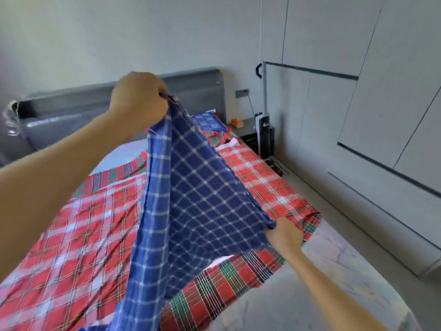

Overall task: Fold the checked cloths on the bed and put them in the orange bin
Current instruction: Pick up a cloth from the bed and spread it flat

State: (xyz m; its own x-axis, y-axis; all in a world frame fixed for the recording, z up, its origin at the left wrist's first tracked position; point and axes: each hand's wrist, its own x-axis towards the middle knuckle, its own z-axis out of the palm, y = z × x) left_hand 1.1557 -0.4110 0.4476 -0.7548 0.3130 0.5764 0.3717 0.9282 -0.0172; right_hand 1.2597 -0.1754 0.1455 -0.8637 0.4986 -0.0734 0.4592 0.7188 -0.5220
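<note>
A person's left hand [138, 99], raised high over the bed [334, 271], clenched one corner of a blue checked cloth [195, 199] in its curled fingers. The right hand [284, 235], held low above the bed's right side, pinched another corner of the same cloth. The fabric hung stretched between the two hands above the middle of the bed, and its lower end dropped out of view at the bed's near edge. The cloth was navy, crossed by thin white lines in a regular grid. One half faced the camera as a taut flat panel, while the left half fell in soft lengthwise folds and looked paler.

Under it, a red checked cloth [71, 223] lay spread and wrinkled across the bed, red and white squares edged by a band of green and dark stripes. At the head of the bed sat a blue patterned pillow [210, 120], with a crumpled red and green checked piece [219, 136] just in front of it and a grey padded headboard [195, 91] behind. Right of the bed's head stood a dark nightstand [248, 130] bearing a small orange object [237, 123], and beside that an upright vacuum cleaner [265, 115]. Any marking on it was too small to read. Grey wardrobe doors [381, 91] lined the wall right of the bed.
</note>
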